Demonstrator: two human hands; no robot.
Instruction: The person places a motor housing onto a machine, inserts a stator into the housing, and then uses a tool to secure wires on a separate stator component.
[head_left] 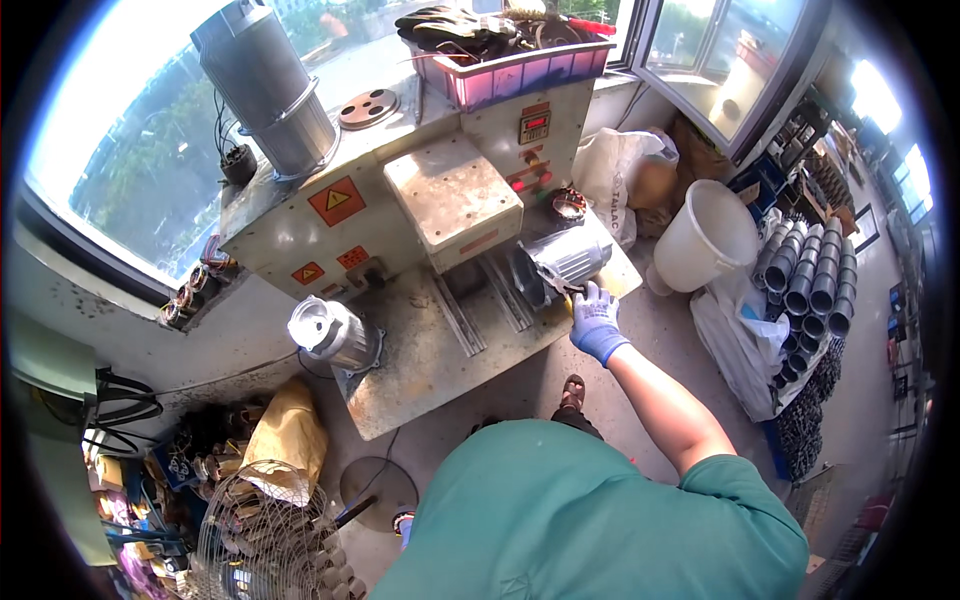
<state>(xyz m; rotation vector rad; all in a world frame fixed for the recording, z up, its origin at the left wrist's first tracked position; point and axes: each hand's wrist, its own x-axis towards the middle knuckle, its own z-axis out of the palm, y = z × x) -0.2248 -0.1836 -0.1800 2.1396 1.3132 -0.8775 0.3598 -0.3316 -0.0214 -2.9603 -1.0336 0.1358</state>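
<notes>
My right hand (597, 322), in a pale blue-grey glove, is closed at the near side of a silver finned motor housing (575, 255) lying on its side at the bench's right. A small dark and yellow thing (572, 292) shows at its fingertips; its kind is unclear. A dark round part (530, 277) sits at the housing's left end. A bit of blue (405, 530) beside my green shirt seems to be my left glove; its fingers are hidden. Another silver motor housing (340, 335) stands at the bench's left.
The worn metal bench (400, 395) carries a machine with a boxy cover (455, 195) and two rails (485, 305). A copper-wound ring (569, 205) lies behind the housing. A white bucket (708, 240) and stacked grey tubes (810, 270) stand right; a wire fan guard (255, 540) is at lower left.
</notes>
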